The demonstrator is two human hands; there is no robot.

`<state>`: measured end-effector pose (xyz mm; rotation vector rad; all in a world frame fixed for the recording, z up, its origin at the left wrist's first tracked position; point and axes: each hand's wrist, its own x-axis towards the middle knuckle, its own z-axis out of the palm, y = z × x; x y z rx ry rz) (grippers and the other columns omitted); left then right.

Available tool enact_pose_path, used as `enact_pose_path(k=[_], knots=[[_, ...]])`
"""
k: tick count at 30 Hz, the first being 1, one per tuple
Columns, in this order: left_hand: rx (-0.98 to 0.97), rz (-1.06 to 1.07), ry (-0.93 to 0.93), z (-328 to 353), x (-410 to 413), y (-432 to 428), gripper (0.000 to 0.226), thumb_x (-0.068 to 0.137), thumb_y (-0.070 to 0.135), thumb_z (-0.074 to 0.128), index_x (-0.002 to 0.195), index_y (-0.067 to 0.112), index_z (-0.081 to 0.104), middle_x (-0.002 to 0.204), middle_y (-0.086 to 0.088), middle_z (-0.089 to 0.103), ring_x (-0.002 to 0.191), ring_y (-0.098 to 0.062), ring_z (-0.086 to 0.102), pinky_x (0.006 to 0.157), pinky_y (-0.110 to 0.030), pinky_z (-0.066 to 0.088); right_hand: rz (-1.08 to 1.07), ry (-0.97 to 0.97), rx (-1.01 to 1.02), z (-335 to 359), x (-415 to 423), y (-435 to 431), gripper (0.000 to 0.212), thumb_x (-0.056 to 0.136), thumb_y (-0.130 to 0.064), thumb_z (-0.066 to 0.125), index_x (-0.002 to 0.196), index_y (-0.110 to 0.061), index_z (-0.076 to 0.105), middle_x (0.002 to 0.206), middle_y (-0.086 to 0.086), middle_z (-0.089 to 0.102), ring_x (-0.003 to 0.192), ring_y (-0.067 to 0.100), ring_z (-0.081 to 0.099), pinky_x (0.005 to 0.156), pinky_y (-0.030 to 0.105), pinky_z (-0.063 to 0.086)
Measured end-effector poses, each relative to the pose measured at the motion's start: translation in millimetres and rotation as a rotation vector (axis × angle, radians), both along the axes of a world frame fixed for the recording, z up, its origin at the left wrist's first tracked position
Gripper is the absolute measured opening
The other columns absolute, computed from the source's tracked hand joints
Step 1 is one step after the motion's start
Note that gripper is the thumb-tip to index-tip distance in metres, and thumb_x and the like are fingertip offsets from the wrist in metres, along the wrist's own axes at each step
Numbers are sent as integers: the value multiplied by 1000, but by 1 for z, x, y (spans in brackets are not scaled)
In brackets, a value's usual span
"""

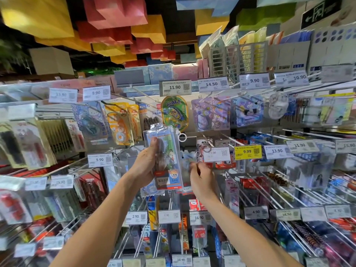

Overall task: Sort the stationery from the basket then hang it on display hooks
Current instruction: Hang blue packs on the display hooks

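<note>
Head view looks up at a wall of display hooks (229, 140) crowded with packaged stationery and price tags. The left hand (146, 164) holds a clear stationery pouch (166, 151) upright in front of the middle rows. Its thumb lies across the front of the pouch and its fingers curl round behind. The pouch's hang tab (157, 125) sits just below a green oval packet (175, 112), which dangles under the 11.90 price tag (175, 87). A white ring pull (182, 137) sticks out at the pouch's upper right edge.

The right hand (202, 178) is just beside the pouch's lower right edge, fingers curled toward it. That spot is blurred, so I cannot tell whether they grip the pouch, the packets behind it, or nothing at all.

To the right a yellow 9.99 tag (248, 151) stands out among the white ones. Overhead hang blocks of red, yellow and blue — ceiling panels (119, 14).
</note>
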<state>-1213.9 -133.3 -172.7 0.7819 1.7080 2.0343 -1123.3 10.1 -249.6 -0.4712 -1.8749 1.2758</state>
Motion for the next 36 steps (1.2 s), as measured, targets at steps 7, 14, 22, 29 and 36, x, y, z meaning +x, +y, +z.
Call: enact_pose_path(k=[7,14,22,29,36], knots=[[-6,19,-10,-1,1,0,56,93,68,48,84,13,55,69,-10,45,56,-19,48,56,-29,44,-1,265,389,29,11,-37,20,91,-35,70,84,-17,63,75,-7,60,69,7,54,61,17,41],[17,-16,-36,-4,3,3,72,84,73,45,107,9,67,99,-16,76,90,-35,71,86,-45,58,7,180,231,39,5,-42,24,97,-24,62,81,-18,45,66,-6,50,60,14,44,56,38,37],[-3,40,-67,-3,-2,-1,61,100,63,40,120,13,69,102,-11,75,85,-24,73,71,-34,56,289,217,-56,21,28,-21,21,101,-14,54,83,-17,43,72,-7,46,64,12,42,61,29,35],[25,18,-96,1,-6,-9,62,97,62,42,125,12,65,108,-15,73,93,-29,72,83,-44,58,330,-307,-208,-56,39,42,27,98,-5,51,123,-13,60,120,1,68,116,21,64,89,23,49],[43,10,-165,4,-9,-9,69,98,67,36,133,14,64,112,-12,76,94,-27,76,75,-41,59,292,-294,-73,-38,32,35,32,92,-12,44,114,-24,64,112,5,70,103,27,63,83,39,50]])
